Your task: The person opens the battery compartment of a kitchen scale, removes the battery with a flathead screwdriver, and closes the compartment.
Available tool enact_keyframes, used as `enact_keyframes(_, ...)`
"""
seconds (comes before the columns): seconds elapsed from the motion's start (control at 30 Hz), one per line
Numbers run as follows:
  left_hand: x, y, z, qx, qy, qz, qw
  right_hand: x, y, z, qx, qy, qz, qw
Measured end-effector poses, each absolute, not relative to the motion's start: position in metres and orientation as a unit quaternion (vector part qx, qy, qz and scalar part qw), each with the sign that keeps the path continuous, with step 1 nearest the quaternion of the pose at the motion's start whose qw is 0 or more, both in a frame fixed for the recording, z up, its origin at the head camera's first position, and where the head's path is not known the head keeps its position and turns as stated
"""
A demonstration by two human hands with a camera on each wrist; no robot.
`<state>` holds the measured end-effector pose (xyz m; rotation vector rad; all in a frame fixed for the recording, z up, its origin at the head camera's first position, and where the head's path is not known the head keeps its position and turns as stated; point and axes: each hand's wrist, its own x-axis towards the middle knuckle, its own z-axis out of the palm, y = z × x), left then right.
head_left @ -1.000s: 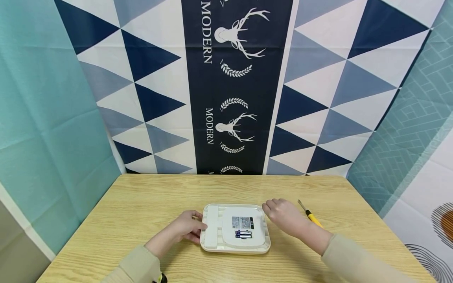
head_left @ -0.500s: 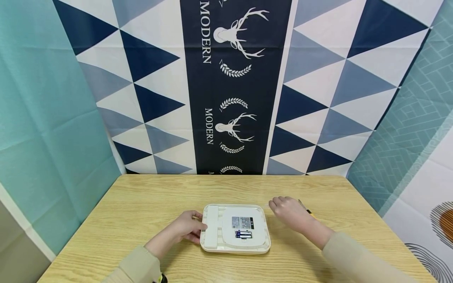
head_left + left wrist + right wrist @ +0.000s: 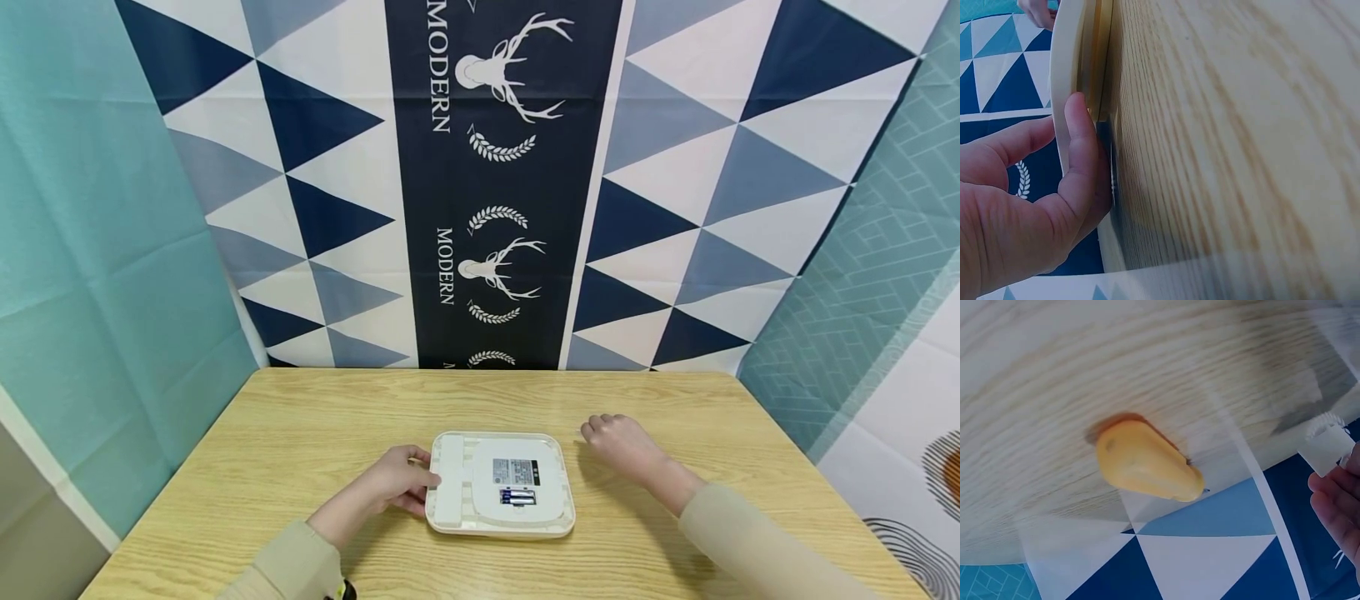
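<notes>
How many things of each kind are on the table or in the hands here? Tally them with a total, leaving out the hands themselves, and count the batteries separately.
White device: 1
Batteries: 2
Small white piece: 1
Yellow handle: 1
Total: 5

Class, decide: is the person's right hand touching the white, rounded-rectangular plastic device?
Apart. The head view shows wood-grain tabletop between the right hand and the device.

A white, rounded-rectangular device (image 3: 483,493) lies on the tabletop (image 3: 337,417), two silver-and-blue batteries (image 3: 517,497) exposed at its four o'clock. A small, flat white piece (image 3: 1327,451) is held apart at its two o'clock.
</notes>
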<state>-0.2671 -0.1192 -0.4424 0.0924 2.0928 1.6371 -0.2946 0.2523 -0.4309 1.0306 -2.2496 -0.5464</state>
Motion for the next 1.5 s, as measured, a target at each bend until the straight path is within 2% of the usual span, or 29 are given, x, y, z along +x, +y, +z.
enact_keyframes(0.4,-0.268,-0.118,-0.444,0.034,0.769,0.592,0.238,-0.298,0.254,-0.440,0.388,-0.848,-0.230,0.278)
enact_keyframes(0.77,-0.266,-0.121,-0.440,0.035,0.756,0.605,0.247,-0.297,0.253,-0.444,0.373,-0.864,-0.248,0.228)
enact_keyframes(1.1,-0.265,-0.120,-0.437,0.034,0.757,0.604,0.247,-0.293,0.253,-0.438,0.348,-0.888,-0.189,0.234)
enact_keyframes(1.5,-0.267,-0.121,-0.439,0.042,0.760,0.601,0.244,-0.290,0.265,-0.429,0.305,-0.898,-0.153,0.278)
